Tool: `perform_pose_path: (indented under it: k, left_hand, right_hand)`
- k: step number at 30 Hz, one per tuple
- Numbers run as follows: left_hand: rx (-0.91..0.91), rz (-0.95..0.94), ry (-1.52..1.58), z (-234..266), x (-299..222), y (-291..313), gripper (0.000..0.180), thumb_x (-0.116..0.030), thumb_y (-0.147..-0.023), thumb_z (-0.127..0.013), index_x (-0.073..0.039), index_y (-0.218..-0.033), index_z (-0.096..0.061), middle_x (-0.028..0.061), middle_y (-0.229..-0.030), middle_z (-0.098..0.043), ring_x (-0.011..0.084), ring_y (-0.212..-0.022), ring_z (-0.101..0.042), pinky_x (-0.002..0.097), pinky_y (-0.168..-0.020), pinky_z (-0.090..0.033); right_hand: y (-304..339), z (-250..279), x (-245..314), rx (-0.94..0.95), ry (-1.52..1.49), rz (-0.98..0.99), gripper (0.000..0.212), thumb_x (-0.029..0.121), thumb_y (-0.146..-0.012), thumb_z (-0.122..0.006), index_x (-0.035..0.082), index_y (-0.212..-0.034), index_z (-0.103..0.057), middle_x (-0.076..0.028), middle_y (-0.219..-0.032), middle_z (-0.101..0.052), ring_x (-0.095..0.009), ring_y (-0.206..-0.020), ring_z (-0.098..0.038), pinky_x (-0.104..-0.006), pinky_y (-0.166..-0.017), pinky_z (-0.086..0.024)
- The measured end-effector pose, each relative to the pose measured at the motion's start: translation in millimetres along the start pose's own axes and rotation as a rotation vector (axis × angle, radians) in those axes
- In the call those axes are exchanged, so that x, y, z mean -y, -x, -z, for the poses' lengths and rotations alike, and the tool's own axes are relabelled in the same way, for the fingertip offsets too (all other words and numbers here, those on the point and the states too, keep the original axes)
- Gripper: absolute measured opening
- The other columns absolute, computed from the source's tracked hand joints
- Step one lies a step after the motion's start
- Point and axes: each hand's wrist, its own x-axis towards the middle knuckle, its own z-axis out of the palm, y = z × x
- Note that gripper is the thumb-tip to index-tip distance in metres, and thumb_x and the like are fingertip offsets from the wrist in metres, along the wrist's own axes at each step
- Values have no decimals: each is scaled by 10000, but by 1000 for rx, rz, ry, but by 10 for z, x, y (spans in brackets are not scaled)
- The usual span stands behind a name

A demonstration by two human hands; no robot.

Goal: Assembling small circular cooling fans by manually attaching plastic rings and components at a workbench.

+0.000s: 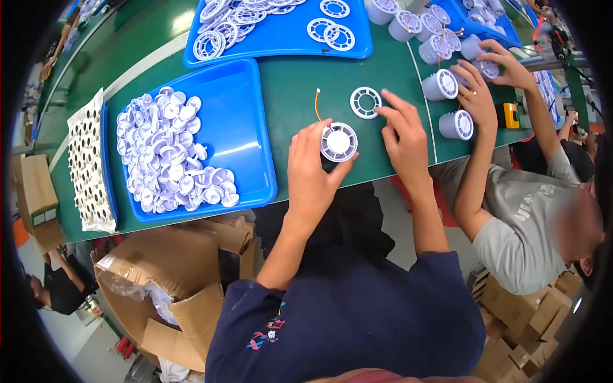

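Note:
My left hand [309,175] is closed around a round white housing [339,142] whose top has a slotted rim and a solid white centre. A thin orange wire [317,105] with a small white connector extends from beside the housing over the green table. To the right, my right hand [407,143] is open, its fingers apart. Its fingertips are at the right edge of a white slotted ring [366,103]; whether they touch it I cannot tell.
Left of my hands, a blue tray [239,140] holds many small white round caps [169,153]. Another blue tray [281,48] behind contains slotted rings. A white sheet of dark-centred parts [86,163] lies far left. Beside white cylinders [456,125], a co-worker's hands [476,96] work at right.

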Motion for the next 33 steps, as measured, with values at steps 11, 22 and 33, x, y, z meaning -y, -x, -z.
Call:
perform_pose_path:
  k: [11, 22, 33]
  left_hand:
    - [77, 18, -8, 134, 20, -37, 670, -125, -765, -935, -35, -1364, -650, 158, -1303, -650, 359, -1225, -624, 442, -1036, -511]
    - [76, 16, 14, 113, 68, -16, 667, -163, -732, -960, -42, -1322, -674, 146, -1285, -635, 361, -1197, -622, 459, -1000, -493]
    - [-132, 19, -87, -153, -3, 104, 659, -160, -736, -933, -47, -1319, -649, 153, -1254, -627, 367, -1159, -611, 466, -940, -467]
  right_hand:
    - [-147, 13, 161, 15, 17, -85, 485, 55, -848, -752, -4, -1319, -652, -176, -1291, -687, -388, -1216, -625, -484, -1013, -530]
    - [166, 23, 180, 43, 116, 2, 596, 160, -849, -875, -32, -1360, -634, -206, -1378, -637, -409, -1303, -579, -497, -1077, -490]
    - [2, 58, 808, 31, -65, 125, 591, 151, -796, -890, -52, -1306, -672, -217, -1228, -710, -385, -1096, -709, -462, -934, -595]
